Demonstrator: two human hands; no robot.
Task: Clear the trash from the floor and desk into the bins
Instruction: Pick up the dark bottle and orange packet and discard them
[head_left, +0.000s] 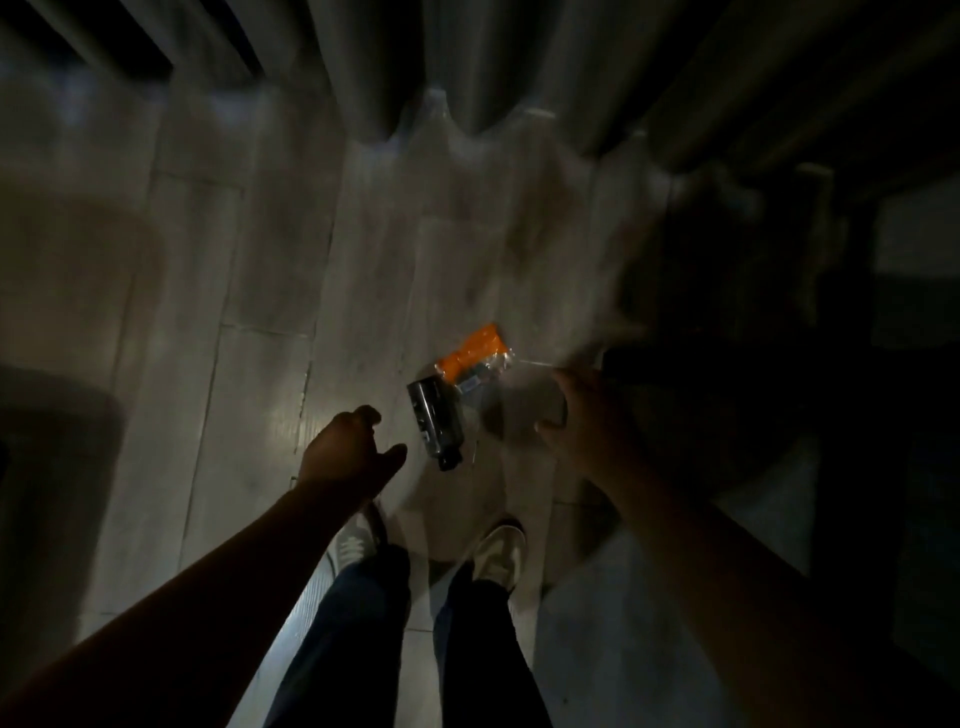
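A dark plastic bottle (435, 422) lies on its side on the pale wood floor (249, 291), cap toward me. An orange and clear snack wrapper (474, 355) lies touching its far end. My left hand (345, 453) hovers just left of the bottle with loosely curled fingers and holds nothing. My right hand (584, 415) is just right of the bottle and wrapper. Its fingers and thumb curve round a pale, see-through plastic item (540, 405) that is too dim and blurred to name.
The room is very dark. Grey curtains (519, 67) hang along the far side. Dark furniture (753, 312) fills the right, and a dark shape (47, 415) sits at the left edge. My two feet in pale shoes (498, 551) stand just below the bottle.
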